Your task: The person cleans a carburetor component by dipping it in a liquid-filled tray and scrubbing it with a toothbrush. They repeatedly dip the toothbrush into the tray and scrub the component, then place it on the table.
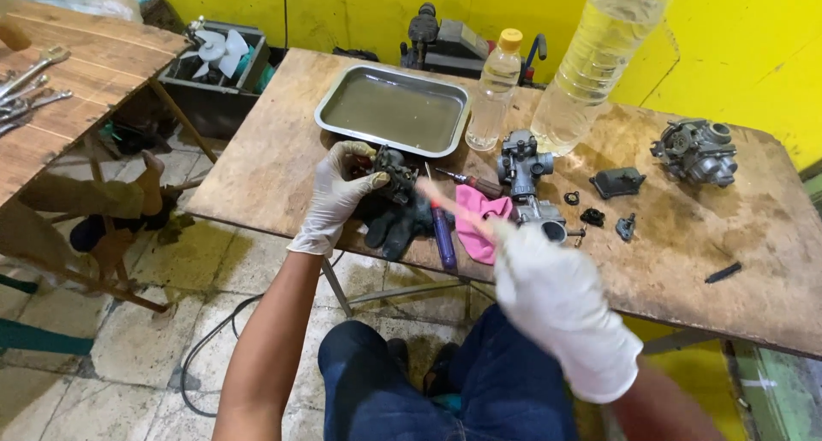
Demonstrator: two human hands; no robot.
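My left hand [342,188] gripped a small carburetor part [394,174] near the tabletop's [685,253] front edge; my blurred right hand [556,308] pinched a pink brush [454,203]. Behind, a metal tray [392,111] held murky liquid.

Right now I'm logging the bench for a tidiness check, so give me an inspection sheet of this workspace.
Surface: worn, stained wooden table.
Job's things: small carburetor part in the left hand; blurred pink-handled tool in the right hand.
Clutter: metal tray of murky liquid, two clear bottles, carburetor bodies, another carburetor, pink rag, screwdrivers, dark gloves, small black parts.
Fingers: both hands in white gloves, each closed on its item.
Cables: black cable on the floor.
Surroundings: yellow wall, tiled floor, second table with wrenches.
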